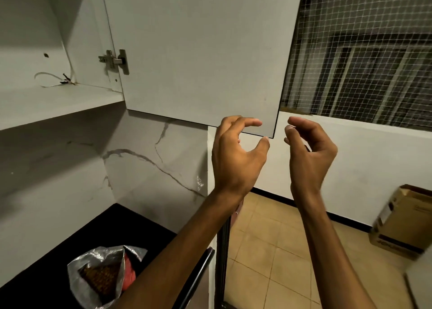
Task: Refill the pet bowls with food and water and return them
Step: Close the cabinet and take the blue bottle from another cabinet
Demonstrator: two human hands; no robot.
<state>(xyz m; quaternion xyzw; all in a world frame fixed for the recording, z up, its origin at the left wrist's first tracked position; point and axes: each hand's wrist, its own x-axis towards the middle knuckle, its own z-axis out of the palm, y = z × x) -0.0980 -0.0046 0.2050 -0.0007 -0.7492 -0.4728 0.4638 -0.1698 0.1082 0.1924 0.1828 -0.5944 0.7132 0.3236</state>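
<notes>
Both hands are reaching up at the open cupboard door, and neither is holding anything.

The left hand (236, 154) is hovering at the lower corner of the door (198, 51), fingers loosely curled and spread above the edge, thumb just under it (whether skin is actually touching the panel, I cannot tell). The right hand (308, 154) is hanging just beside that corner, apart from it, fingers loosely curled around nothing. Down on the black counter (58, 250), the food bag (102, 278) is sitting open, brown kibble showing inside. A cardboard box (402, 222) is resting on the tiled floor at far right.
</notes>
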